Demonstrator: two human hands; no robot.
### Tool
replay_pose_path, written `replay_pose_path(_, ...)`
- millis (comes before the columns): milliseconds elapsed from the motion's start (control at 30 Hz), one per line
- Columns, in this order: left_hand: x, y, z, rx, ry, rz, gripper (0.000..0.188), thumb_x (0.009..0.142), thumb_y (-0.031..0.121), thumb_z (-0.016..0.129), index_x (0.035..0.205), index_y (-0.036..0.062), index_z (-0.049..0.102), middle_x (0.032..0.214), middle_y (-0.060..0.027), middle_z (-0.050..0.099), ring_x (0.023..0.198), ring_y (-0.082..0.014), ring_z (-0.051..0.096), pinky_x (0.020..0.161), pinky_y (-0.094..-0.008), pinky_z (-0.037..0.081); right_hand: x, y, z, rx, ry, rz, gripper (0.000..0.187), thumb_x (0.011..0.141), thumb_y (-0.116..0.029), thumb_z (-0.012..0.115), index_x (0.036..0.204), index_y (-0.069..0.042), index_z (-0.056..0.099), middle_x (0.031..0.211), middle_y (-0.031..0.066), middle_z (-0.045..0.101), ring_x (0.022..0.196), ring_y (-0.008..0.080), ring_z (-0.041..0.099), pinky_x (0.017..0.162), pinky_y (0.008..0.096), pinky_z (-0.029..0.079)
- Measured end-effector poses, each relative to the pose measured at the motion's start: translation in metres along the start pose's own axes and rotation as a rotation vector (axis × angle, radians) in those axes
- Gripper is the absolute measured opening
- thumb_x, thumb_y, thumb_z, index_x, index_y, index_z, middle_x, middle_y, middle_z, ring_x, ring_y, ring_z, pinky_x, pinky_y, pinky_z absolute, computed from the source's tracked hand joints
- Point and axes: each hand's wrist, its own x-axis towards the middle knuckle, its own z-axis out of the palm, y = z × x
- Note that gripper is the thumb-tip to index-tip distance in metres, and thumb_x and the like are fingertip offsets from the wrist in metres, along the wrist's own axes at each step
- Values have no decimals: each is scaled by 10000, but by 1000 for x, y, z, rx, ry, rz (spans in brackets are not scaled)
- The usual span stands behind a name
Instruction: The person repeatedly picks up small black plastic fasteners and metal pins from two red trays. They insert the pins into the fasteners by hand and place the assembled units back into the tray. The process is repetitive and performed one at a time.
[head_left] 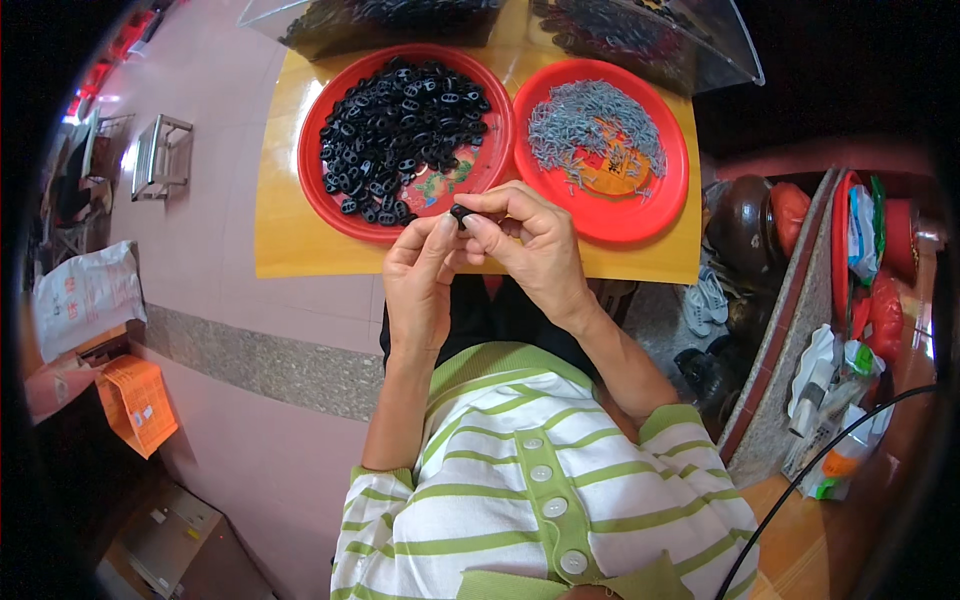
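Between the fingertips of both hands is one small black plastic piece (461,213), held just over the near edge of the yellow table. My left hand (421,268) pinches it from the left with thumb and finger. From the right, my right hand (532,240) grips it the same way; whether a screw is in those fingers is hidden. Just beyond my hands, a red tray (307,150) holds a heap of similar black pieces (400,125). To its right, a second red tray (682,170) carries a pile of small grey screws (595,120).
Two clear bins stand at the table's far side, the left bin (385,15) and the right bin (650,35), both with dark pieces inside. The yellow tabletop (285,215) ends before my lap. A metal stool (160,158) is far left. A black cable (820,450) curves at right.
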Motion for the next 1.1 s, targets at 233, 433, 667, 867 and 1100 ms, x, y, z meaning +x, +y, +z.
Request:
replay_pose_path(233, 4, -2, 1, -81, 38, -3, 108, 907, 127, 561, 945, 38, 609, 904, -55, 633, 823, -109, 600, 736, -256, 483, 4, -14, -2, -277, 6, -157, 286, 770, -14, 682, 1047, -10, 612, 852, 51, 576, 667, 89, 573, 589, 232, 475)
replay_pose_path(433, 2, -3, 15, -119, 63, -55, 108, 909, 142, 570, 888, 40, 601, 837, -45, 632, 724, -86, 570, 693, -243, 469, 4, -11, -11, -303, 7, -170, 313, 728, -60, 729, 1024, -30, 632, 878, 59, 584, 679, 107, 569, 604, 243, 474)
replay_pose_path(667, 1, -6, 16, -137, 47, -64, 107, 914, 151, 564, 910, 46, 585, 776, -11, 593, 747, -87, 575, 732, -236, 468, 5, -12, -15, -360, 5, -252, 273, 729, -51, 725, 990, -32, 650, 867, 55, 581, 695, 110, 570, 614, 237, 467)
replay_pose_path(867, -3, -5, 39, -29, 151, 154, 169, 922, 93, 539, 1077, 32, 568, 929, -38, 599, 884, -72, 562, 777, -248, 471, 4, -7, -19, -184, -5, -126, 258, 720, -44, 740, 961, -28, 650, 847, 24, 561, 683, 71, 537, 591, 230, 451)
replay_pose_path(1100, 2, -16, 17, 440, -121, 430, 211, 910, 13, 519, 1097, -11, 614, 979, -43, 544, 882, -96, 525, 772, -201, 417, -7, -3, -24, 305, -73, 112, 229, 818, -9, 671, 1024, 21, 576, 873, -1, 547, 763, 56, 546, 678, 189, 464)
